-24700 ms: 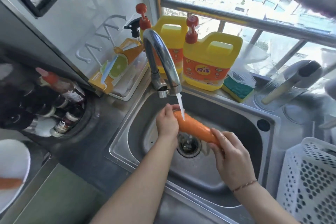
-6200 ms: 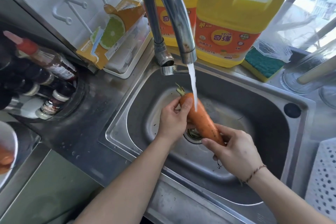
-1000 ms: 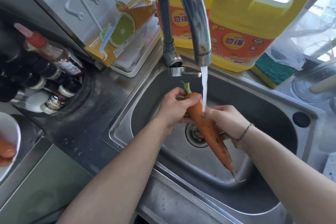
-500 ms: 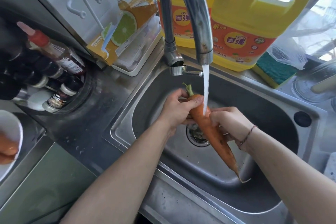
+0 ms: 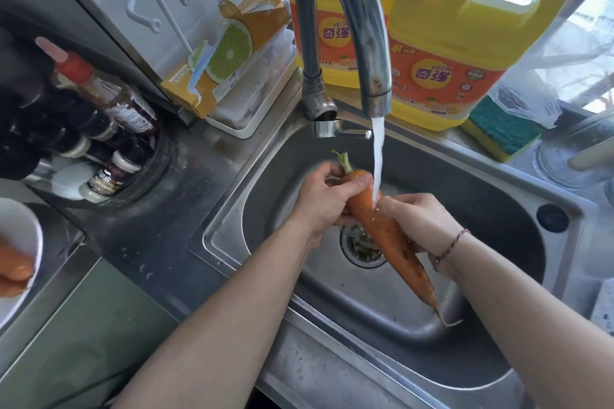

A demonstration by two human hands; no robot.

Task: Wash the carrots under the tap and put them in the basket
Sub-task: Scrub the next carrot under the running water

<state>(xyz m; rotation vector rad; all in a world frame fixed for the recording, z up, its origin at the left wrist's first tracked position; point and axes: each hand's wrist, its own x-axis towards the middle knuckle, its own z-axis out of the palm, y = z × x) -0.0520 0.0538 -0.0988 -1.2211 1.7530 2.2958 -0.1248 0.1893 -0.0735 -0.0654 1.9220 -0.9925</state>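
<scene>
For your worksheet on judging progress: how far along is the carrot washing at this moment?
Done: nothing shows as finished; the basket is out of view. In hand: the left hand grips the carrot near its stem, the right hand at its middle, under the tap stream. Left: unwashed carrots wait in a white bowl.

The sink [image 5: 491, 196] basin lies open to the right of and in front of the right hand [image 5: 417, 221]. Overhead, the tap [image 5: 357, 23] arches above the carrot [image 5: 385, 232], its stream falling between the two hands. Two yellow jugs [image 5: 465, 40] and a sponge [image 5: 501, 133] crowd the back ledge. Left of the sink, bottles [image 5: 106, 129] and a box [image 5: 229, 53] stand on the table [image 5: 159, 236].
</scene>
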